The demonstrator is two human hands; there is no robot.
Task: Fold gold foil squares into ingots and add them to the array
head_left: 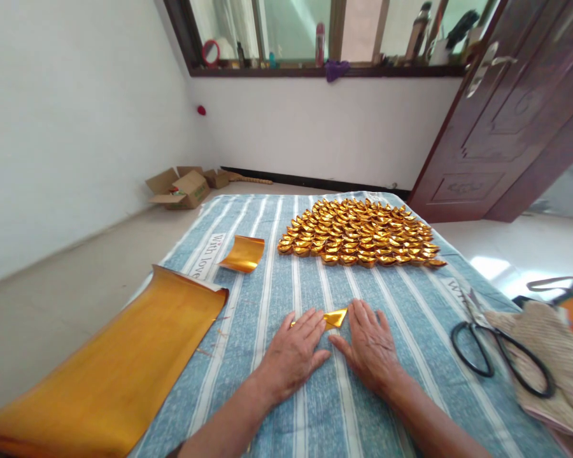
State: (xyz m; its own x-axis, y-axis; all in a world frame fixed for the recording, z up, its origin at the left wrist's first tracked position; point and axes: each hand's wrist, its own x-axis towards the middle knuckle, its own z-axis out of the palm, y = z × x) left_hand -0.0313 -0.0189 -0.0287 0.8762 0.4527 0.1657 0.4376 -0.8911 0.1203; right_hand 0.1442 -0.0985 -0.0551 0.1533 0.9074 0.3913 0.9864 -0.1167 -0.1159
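A small strip of folded gold foil paper (335, 319) lies flat on the striped cloth, partly covered by my left hand (296, 350). That hand rests with its fingers stretched out over the strip's left part. My right hand (370, 343) lies flat at the strip's right end, fingers extended, its fingertips beside or touching the pointed end. Farther back are rows of folded gold foil ingots (358, 232). A small curled gold sheet (244, 253) sits to the left, and a large stack or sheet of gold foil paper (109, 362) lies at the table's left edge.
Black-handled scissors (491, 350) lie at the right, partly on a beige knitted cloth (544, 343). Blue striped cloth (248, 305) covers the table. Open cardboard boxes (184, 189) stand on the floor at the back left; a brown door (501, 121) is at the right.
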